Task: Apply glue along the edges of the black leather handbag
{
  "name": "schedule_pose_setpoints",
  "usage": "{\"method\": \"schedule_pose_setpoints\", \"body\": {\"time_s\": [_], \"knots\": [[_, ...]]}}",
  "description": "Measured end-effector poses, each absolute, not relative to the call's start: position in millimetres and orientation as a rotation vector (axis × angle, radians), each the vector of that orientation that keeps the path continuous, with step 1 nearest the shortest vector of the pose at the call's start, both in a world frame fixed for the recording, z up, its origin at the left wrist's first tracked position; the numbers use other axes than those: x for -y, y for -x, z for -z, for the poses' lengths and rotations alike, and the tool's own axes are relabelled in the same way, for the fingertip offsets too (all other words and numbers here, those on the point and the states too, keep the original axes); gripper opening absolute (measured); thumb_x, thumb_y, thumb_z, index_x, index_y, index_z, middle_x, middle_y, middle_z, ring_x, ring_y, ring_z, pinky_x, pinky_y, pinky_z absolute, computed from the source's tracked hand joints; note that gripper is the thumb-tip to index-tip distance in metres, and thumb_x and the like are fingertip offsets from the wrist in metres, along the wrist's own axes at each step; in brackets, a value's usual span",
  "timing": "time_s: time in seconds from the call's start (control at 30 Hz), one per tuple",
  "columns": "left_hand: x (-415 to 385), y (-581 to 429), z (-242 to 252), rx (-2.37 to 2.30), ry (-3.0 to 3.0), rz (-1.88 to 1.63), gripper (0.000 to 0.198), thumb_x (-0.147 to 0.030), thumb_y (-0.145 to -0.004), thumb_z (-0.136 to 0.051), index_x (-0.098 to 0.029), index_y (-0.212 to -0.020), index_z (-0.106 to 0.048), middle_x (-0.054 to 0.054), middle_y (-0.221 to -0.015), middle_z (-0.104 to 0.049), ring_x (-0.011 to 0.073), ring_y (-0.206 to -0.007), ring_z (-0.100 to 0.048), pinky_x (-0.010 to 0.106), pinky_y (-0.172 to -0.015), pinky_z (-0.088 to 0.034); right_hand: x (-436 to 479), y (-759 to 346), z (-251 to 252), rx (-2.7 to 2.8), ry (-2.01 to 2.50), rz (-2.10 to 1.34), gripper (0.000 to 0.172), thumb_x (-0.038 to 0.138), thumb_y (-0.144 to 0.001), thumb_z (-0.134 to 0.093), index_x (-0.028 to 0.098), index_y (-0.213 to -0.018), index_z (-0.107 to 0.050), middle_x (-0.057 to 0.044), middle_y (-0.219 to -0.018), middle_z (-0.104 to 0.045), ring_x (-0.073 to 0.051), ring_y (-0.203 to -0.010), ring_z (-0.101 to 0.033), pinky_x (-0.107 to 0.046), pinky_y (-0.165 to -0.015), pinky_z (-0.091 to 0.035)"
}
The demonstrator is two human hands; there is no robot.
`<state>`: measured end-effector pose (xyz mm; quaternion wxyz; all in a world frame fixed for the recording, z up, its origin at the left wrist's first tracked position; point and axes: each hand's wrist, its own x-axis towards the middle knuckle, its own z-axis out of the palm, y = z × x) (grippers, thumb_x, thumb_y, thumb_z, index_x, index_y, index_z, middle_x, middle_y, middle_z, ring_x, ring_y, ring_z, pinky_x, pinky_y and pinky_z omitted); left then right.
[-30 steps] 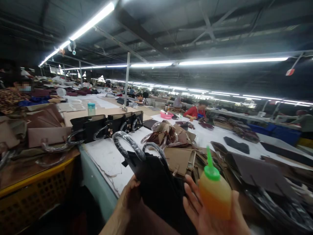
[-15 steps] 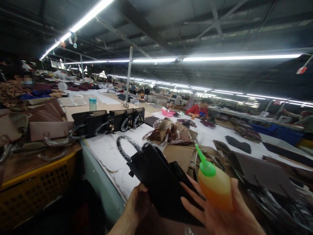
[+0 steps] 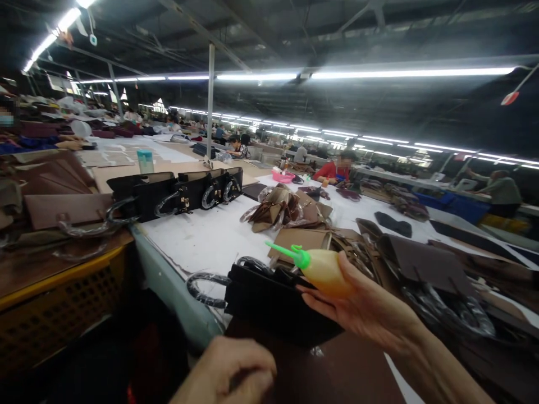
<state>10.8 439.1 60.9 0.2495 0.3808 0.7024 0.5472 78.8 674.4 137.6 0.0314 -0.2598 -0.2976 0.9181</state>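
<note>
In my right hand (image 3: 357,303) is a squeeze bottle (image 3: 326,269) of amber liquid, tilted so its green nozzle points left. The fingers of that hand reach under the bottle, against the upper edge of a black handbag (image 3: 273,306). The bag lies on a dark brown surface, its handles wrapped in clear plastic and turned to the left. Below the bag and apart from it, my left hand (image 3: 229,367) is closed, fingers curled in, with nothing visible in them.
Several black handbags (image 3: 168,193) stand in a row along the white-covered table (image 3: 189,230). Brown bag pieces (image 3: 282,207) are heaped beyond. A yellow crate (image 3: 63,303) with mauve bags stands at left. Dark brown bags (image 3: 421,258) lie at right. A person in red (image 3: 332,170) sits farther back.
My left hand has let go of the black handbag and come down. The bag has tipped lower and flatter. My right hand has turned the bottle from nearly upright to pointing left.
</note>
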Motion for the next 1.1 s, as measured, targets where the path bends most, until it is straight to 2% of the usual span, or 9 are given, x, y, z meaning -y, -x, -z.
{"method": "schedule_pose_setpoints", "body": {"time_s": [0.07, 0.17, 0.37, 0.5, 0.6, 0.73, 0.83, 0.97, 1.1], "knots": [[-440, 11, -95, -2.267, -1.361, -1.648, 0.023, -0.032, -0.086, -0.045, -0.023, -0.089, -0.066, 0.005, -0.086, -0.064, 0.0199, -0.081, -0.056, 0.030, -0.076, -0.045, -672, -78, -138, 0.938, 0.800, -2.864, 0.073, 0.026, -0.075, -0.078, 0.006, -0.133, -0.038, -0.030, -0.127, -0.043, -0.044, -0.116, -0.040, -0.051, -0.092, -0.043], [-460, 55, -123, -2.544, -1.574, -1.342, 0.025, -0.026, -0.085, -0.041, -0.019, -0.090, -0.064, 0.008, -0.094, -0.063, 0.0228, -0.094, -0.054, 0.036, -0.087, -0.042, -670, -77, -142, 0.953, 0.823, -2.848, 0.081, 0.025, -0.070, -0.081, 0.006, -0.134, -0.035, -0.030, -0.129, -0.041, -0.046, -0.117, -0.037, -0.053, -0.091, -0.043], [-483, 104, -126, -1.794, -1.194, -0.712, 0.039, -0.033, -0.066, -0.060, -0.017, -0.101, -0.058, 0.006, -0.099, -0.061, 0.0158, -0.053, -0.057, 0.026, -0.045, -0.045, -681, -64, -149, 0.946, 0.808, -2.717, 0.079, 0.024, -0.076, -0.077, 0.004, -0.136, -0.030, -0.033, -0.131, -0.037, -0.043, -0.117, -0.040, -0.049, -0.088, -0.047], [-486, 92, -121, -1.837, -1.137, -0.546, 0.044, -0.053, -0.062, -0.065, -0.015, -0.083, -0.060, 0.002, -0.066, -0.057, 0.0147, -0.045, -0.050, 0.024, -0.040, -0.039, -689, -49, -146, 1.062, 0.771, -2.709, 0.071, 0.032, -0.081, -0.072, 0.010, -0.136, -0.033, -0.030, -0.131, -0.038, -0.047, -0.115, -0.040, -0.056, -0.083, -0.046], [-497, 79, -117, -1.929, -1.297, -0.587, 0.039, -0.053, -0.070, -0.058, -0.016, -0.079, -0.063, 0.000, -0.062, -0.057, 0.0136, -0.053, -0.050, 0.021, -0.044, -0.034, -688, -42, -143, 1.056, 0.718, -2.728, 0.069, 0.032, -0.080, -0.073, 0.014, -0.135, -0.036, -0.024, -0.132, -0.039, -0.048, -0.116, -0.039, -0.060, -0.085, -0.043], [-513, 67, -111, -1.989, -1.322, -0.740, 0.046, -0.054, -0.074, -0.054, -0.017, -0.101, -0.061, 0.002, -0.077, -0.062, 0.0154, -0.064, -0.054, 0.021, -0.049, -0.036, -683, -40, -143, 1.028, 0.619, -2.737, 0.048, 0.037, -0.089, -0.061, 0.017, -0.129, -0.044, -0.020, -0.130, -0.044, -0.042, -0.117, -0.041, -0.060, -0.089, -0.038], [-519, 61, -107, -1.901, -1.232, -0.685, 0.050, -0.061, -0.074, -0.052, -0.017, -0.096, -0.062, 0.001, -0.072, -0.059, 0.0141, -0.057, -0.052, 0.021, -0.044, -0.034, -680, -41, -142, 0.965, 0.597, -2.754, 0.044, 0.039, -0.092, -0.054, 0.014, -0.128, -0.045, -0.019, -0.128, -0.046, -0.038, -0.116, -0.043, -0.053, -0.090, -0.041], [-526, 56, -104, -1.587, -1.109, -0.723, 0.032, -0.046, -0.077, -0.053, -0.019, -0.092, -0.060, -0.003, -0.065, -0.051, 0.0089, -0.044, -0.045, 0.019, -0.038, -0.036, -678, -41, -138, 0.826, 0.607, -2.722, 0.048, 0.037, -0.095, -0.047, 0.008, -0.132, -0.039, -0.024, -0.126, -0.045, -0.033, -0.110, -0.049, -0.037, -0.080, -0.049], [-540, 53, -94, -1.317, -0.961, -0.784, 0.022, -0.033, -0.067, -0.064, -0.017, -0.079, -0.055, -0.005, -0.061, -0.049, 0.0093, -0.045, -0.048, 0.017, -0.037, -0.040, -677, -40, -134, 0.805, 0.595, -2.716, 0.051, 0.042, -0.094, -0.047, 0.009, -0.131, -0.041, -0.023, -0.124, -0.046, -0.036, -0.107, -0.049, -0.044, -0.080, -0.048]]}}
